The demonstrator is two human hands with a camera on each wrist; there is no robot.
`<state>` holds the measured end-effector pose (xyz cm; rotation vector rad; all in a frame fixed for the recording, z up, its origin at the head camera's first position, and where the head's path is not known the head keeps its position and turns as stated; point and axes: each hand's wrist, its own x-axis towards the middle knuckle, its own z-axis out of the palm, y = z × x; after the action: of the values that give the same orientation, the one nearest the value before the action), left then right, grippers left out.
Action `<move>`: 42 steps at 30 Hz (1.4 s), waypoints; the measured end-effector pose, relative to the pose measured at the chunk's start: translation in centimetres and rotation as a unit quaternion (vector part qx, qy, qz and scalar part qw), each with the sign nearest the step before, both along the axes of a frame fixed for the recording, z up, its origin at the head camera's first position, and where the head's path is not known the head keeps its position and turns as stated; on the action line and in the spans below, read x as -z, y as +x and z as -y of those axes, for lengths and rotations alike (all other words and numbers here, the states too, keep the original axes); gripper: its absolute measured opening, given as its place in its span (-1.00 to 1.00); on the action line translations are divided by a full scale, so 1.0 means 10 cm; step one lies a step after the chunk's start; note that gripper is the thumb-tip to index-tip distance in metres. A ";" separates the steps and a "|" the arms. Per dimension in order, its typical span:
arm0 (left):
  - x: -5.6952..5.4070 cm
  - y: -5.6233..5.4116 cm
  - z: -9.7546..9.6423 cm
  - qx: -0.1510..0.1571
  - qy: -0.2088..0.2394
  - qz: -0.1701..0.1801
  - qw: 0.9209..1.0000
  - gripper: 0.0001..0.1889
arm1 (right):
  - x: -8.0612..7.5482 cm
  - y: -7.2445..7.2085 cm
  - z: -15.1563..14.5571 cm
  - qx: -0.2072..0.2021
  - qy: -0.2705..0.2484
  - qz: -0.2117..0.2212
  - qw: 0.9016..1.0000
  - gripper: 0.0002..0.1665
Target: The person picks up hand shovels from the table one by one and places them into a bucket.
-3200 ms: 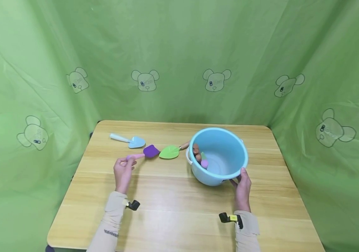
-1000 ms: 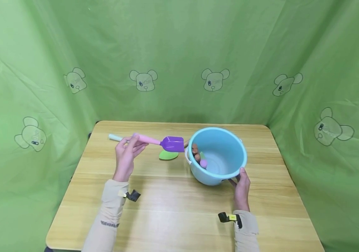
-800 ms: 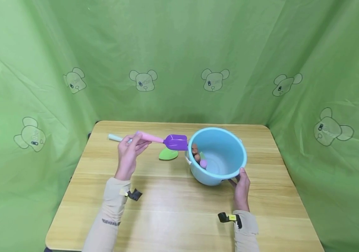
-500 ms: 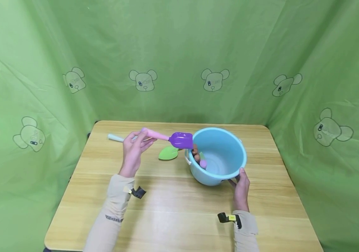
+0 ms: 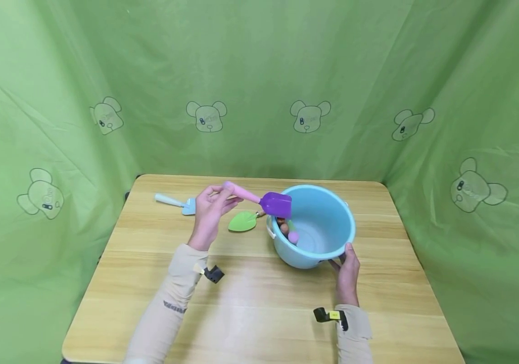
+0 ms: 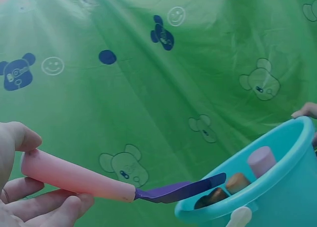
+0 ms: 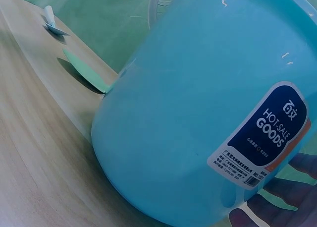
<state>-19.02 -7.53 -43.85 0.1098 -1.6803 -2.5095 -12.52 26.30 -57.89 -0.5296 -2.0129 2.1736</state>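
My left hand (image 5: 210, 215) pinches the pink handle of a toy shovel (image 5: 276, 204) near its end, thumb on top and fingers beneath. The shovel's purple blade overlaps the left rim of a light blue bucket (image 5: 302, 258). In the left wrist view the blade (image 6: 198, 186) reaches over the rim, above brown handle ends (image 6: 237, 182) and a lilac one (image 6: 262, 161) inside. At the bucket's near right side, my right hand (image 5: 349, 273) holds the rim with the thumb on top. Its other fingers (image 7: 282, 207) lie along the outer wall below the label.
A green leaf-shaped trowel (image 5: 242, 221) lies left of the bucket, its wooden handle partly behind it. Farther left is a small blue trowel (image 5: 168, 200), its blade partly hidden by my left hand. Green curtains (image 5: 259, 76) stand around the wooden table (image 5: 264, 323).
My left hand has lifted the shovel off the table and carried it right, so its blade now overlaps the bucket's rim. My right hand and the bucket have stayed in place.
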 end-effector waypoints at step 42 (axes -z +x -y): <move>0.08 0.03 -0.42 0.090 -0.103 -0.055 0.989 -0.72 | 0.01 -0.01 0.01 0.005 -0.006 0.000 1.000 -0.24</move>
<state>-18.74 -3.34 -44.61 -0.2043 -1.9696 -2.3898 -12.62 26.24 -58.03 -0.5408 -1.9928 2.1817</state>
